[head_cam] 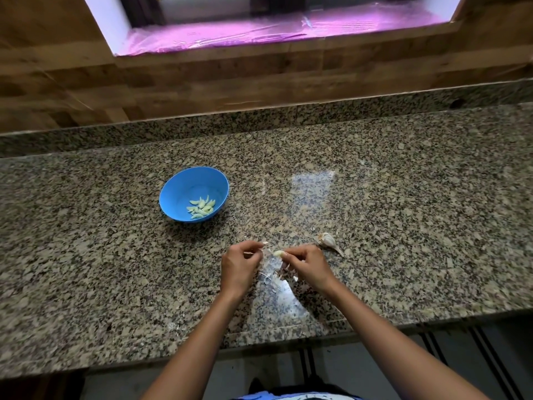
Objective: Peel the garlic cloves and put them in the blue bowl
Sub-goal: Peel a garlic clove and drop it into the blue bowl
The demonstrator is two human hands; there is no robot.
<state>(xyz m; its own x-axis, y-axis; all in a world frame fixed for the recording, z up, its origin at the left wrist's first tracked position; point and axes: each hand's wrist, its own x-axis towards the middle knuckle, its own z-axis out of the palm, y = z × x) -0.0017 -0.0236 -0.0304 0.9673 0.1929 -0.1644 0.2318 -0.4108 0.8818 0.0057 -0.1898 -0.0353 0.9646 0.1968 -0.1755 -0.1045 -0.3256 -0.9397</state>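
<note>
Head view. Right hand point(310, 268) pinches a garlic clove point(278, 253) at its fingertips, fingers curled round it, held just above the worktop point(403, 197). The clove looks pale yellow, mostly bare of skin. Left hand point(240, 265) sits just left of the clove, fingers curled, pinching what looks like a thin strip of skin; the strip is small and hard to make out. The two hands are close, nearly touching at the fingertips.

Below and between the hands, loose garlic skins point(269, 277) lie on the worktop in a small scatter. Just beyond the right hand, up and to its right, lies a garlic bulb piece point(328, 241), unpeeled, with a dry stem pointing away to the right.

Blue bowl point(176, 194) stands on the worktop well apart from the hands, up and to the left of the left hand. Inside it a small heap of peeled cloves point(202, 208) rests toward the near right side of the bowl floor.

Both forearms are bare and reach in from the lower edge. Speckled granite worktop, wood-pattern wall point(259, 70) behind.
</note>
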